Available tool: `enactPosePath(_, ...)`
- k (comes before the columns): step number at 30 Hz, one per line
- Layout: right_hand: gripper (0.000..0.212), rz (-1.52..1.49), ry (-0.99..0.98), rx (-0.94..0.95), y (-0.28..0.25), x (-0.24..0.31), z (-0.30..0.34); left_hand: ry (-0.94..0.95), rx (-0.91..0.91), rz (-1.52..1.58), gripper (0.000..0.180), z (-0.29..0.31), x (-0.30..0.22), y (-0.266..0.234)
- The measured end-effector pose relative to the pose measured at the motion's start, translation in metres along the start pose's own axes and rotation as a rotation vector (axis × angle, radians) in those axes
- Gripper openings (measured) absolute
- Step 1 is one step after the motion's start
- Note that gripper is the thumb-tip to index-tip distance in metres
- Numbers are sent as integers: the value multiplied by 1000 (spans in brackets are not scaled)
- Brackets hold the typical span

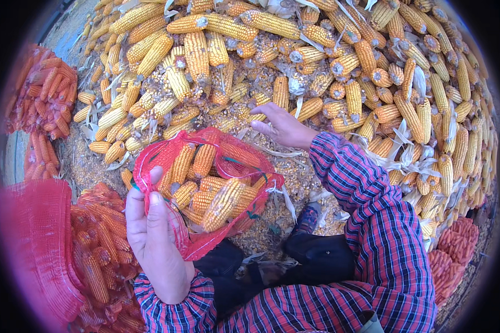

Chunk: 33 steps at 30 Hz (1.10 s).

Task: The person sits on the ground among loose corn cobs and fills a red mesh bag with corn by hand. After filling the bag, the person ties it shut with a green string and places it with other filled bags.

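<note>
My left hand (158, 244) pinches the rim of a red mesh bag (208, 247) between thumb and fingers, holding its mouth wide. Several yellow corn cobs (183, 162) lie inside the bag. One paler cob (224, 205) slants across the near side of the mouth, slightly blurred; whether it rests on the others I cannot tell. Beyond the bag's far right edge, my right hand (286, 127) reaches over the foot of the corn pile (339, 66). Its fingers are stretched out and apart, with nothing in them.
Filled red mesh bags of cobs stand at the far left (47, 89), near left (103, 244) and right (455, 252). A folded stack of red mesh (41, 238) lies at the left. Loose kernels and husks cover the ground around my shoe (308, 216).
</note>
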State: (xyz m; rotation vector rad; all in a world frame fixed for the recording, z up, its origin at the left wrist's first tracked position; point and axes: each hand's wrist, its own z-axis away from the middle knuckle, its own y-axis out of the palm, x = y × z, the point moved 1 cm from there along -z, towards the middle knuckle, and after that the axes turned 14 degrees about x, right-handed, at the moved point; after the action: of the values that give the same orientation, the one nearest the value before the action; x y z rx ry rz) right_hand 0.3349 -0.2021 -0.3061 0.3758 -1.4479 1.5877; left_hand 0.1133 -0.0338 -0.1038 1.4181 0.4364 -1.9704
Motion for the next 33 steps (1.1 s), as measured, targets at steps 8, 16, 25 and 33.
enactPosePath(8, 37, 1201, 333, -100, -10, -105, -58, -65, -32, -78, 31, 0, 3, 10)
enactPosePath(16, 30, 1009, 462, 404, 3, -90, -34, -20, -8, -55, 33, -8, 9, 12)
enactPosePath(25, 57, 194, 271, 121, -41, 38, 52, -106, 60, -53, 32, -1, 3, 14)
enactPosePath(33, 47, 649, 570, 420, 18, -55, 40, -79, 15, -20, 31, 2, 6, 10)
